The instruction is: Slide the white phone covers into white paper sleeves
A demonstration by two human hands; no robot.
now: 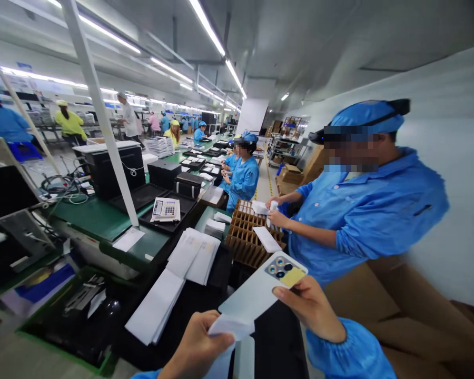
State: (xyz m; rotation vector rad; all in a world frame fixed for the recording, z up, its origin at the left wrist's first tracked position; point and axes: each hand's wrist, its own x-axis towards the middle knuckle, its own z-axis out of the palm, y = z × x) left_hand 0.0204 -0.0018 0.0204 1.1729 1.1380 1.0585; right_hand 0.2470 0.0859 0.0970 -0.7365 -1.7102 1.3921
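Note:
A pale smartphone (250,295), its camera lenses and a yellow label at the upper end, is held tilted in front of me. My right hand (314,308) grips that upper end, thumb on the back and fingers around the edge. My left hand (201,339) is closed on a white sleeve (233,327) at the phone's lower end; whether the phone is partly inside it, I cannot tell. Below lies a second pale flat item (245,358), partly hidden. Stacks of white sleeves (156,305) lie to the left on the black surface.
A co-worker (363,210) in blue handles white pieces over a divided cardboard box (247,237) at the right. A calculator (166,209) sits in a black tray. A green-rimmed bin (79,316) stands lower left, near a slanted white post (100,110).

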